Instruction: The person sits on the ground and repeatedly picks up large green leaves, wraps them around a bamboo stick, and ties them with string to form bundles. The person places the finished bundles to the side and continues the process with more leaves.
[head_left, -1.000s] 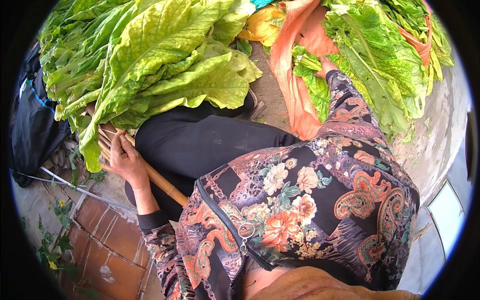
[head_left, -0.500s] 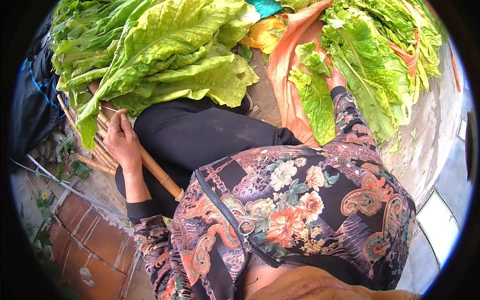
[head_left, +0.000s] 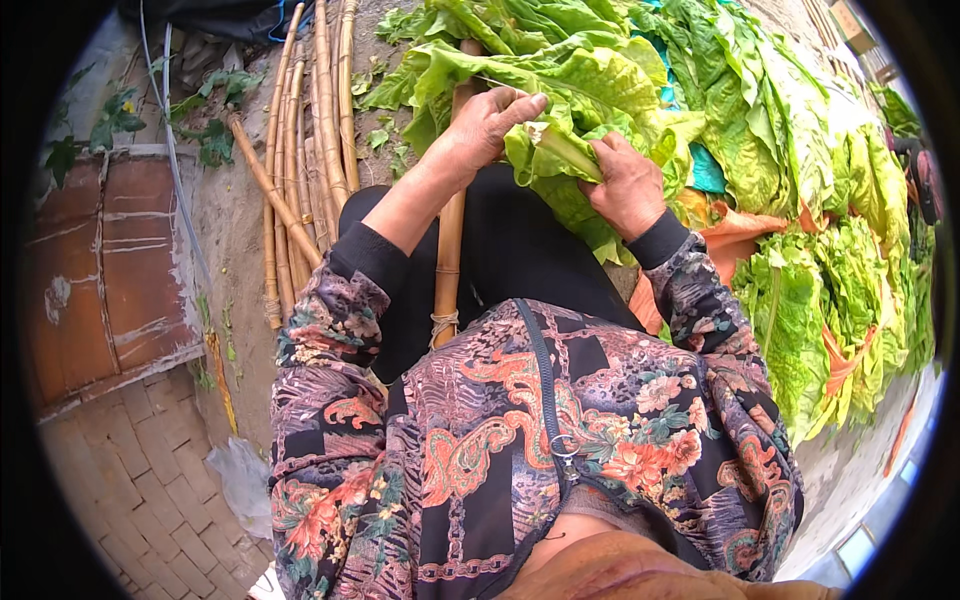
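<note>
My right hand (head_left: 628, 186) is closed around the thick pale stalks of a few broad green leaves (head_left: 566, 150), which look like tobacco leaves. Close beside their cut ends, my left hand (head_left: 492, 126) is pinched, with a thin pale string showing at its fingers. A bamboo pole (head_left: 450, 265) lies lengthwise between my legs, string wound round its near end. It runs under my left hand toward a heap of leaves (head_left: 590, 70) on its far part; the leaves hide some of it.
More bamboo poles (head_left: 325, 100) lie on the ground at left, by a rusty brown panel (head_left: 110, 270). Big leaf piles (head_left: 790, 310) fill the right side, with orange cloth (head_left: 740, 232) among them. A black sheet (head_left: 225, 18) is at the far left.
My right hand has come from the leaf pile on the right to my left hand, bringing leaves. The view has turned, so the poles and left hand appear farther right.
</note>
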